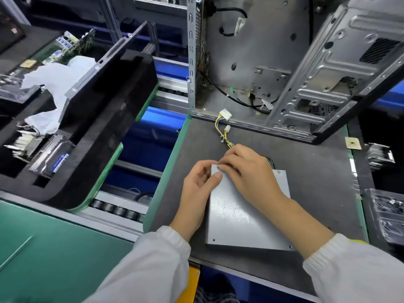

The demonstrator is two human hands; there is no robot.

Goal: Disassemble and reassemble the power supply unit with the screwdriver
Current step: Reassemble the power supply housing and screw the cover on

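- The power supply unit point(244, 211), a flat grey metal box, lies on the dark mat point(306, 171) just in front of the open computer case point(284, 73), its yellow-and-black cable bundle point(225, 130) trailing from its far end toward that case.
- The left hand point(196, 191) grips the unit's far-left corner, thumb pressed on the top plate and fingers curled round the side.
- The right hand point(247, 169) reaches over the unit's far edge, fingertips pinched together at the corner hole beside the left thumb; it seems to be holding or seating a small screw, but the screw itself is too small to make out.
- No screwdriver shows anywhere around the unit.
- Likely risk: a screw pinched this finely could slip and roll off the mat into the roller conveyor point(118, 211) left of the unit.
- If the screw goes in crooked by hand, the thread may cross once driven.
- The right wrist leans across the top plate; pressing there could shift the cover out of line with its holes.
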